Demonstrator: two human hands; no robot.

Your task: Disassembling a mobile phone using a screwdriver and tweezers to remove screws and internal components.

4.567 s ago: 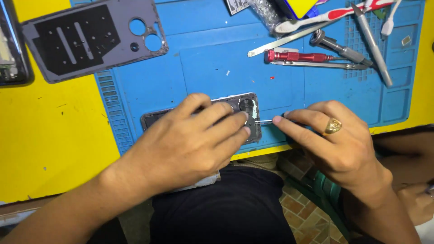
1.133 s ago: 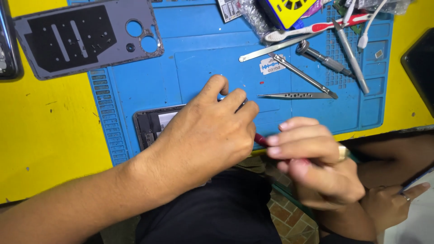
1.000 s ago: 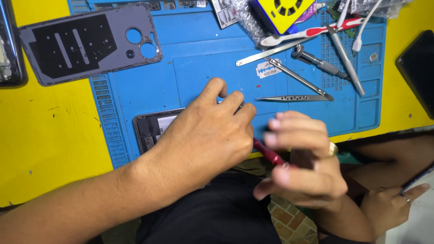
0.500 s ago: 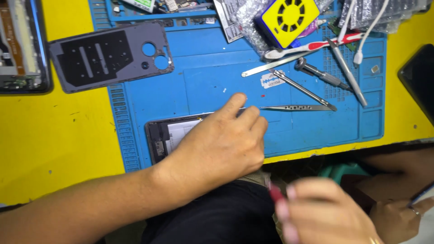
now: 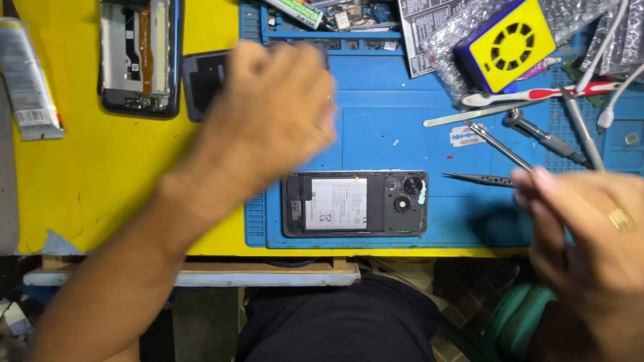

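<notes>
1. Head view: the opened phone [image 5: 354, 204] lies flat near the front edge of the blue mat [image 5: 376, 107], its back cover off and the battery and camera modules showing. Its long axis runs left to right, parallel to that front edge, with the camera end toward the right.

2. Neither hand touches the phone. The left hand [image 5: 268, 114] hovers over the mat's rear left part, above and to the left of the phone; it is motion-blurred, so whether its fingers are spread or curled I cannot tell, and nothing shows in its grip.

3. The right hand [image 5: 590, 234], wearing a ring, sits past the mat's front right corner, to the right of the phone's camera end. Its fingers [image 5: 537, 184] look loosely curled together; whether they pinch anything is hidden.

4. Judged by the gap, the left hand is somewhat nearer the phone's left end than the right hand is to its right end.

5. Tweezers [image 5: 479, 178] lie on the mat between the phone's right end and the right fingertips, pointing left. A screwdriver [image 5: 547, 139] and a toothbrush [image 5: 537, 96] lie further back on the right.

6. A second opened handset [image 5: 139, 57] rests at the yellow table's [image 5: 87, 181] rear left.
</notes>
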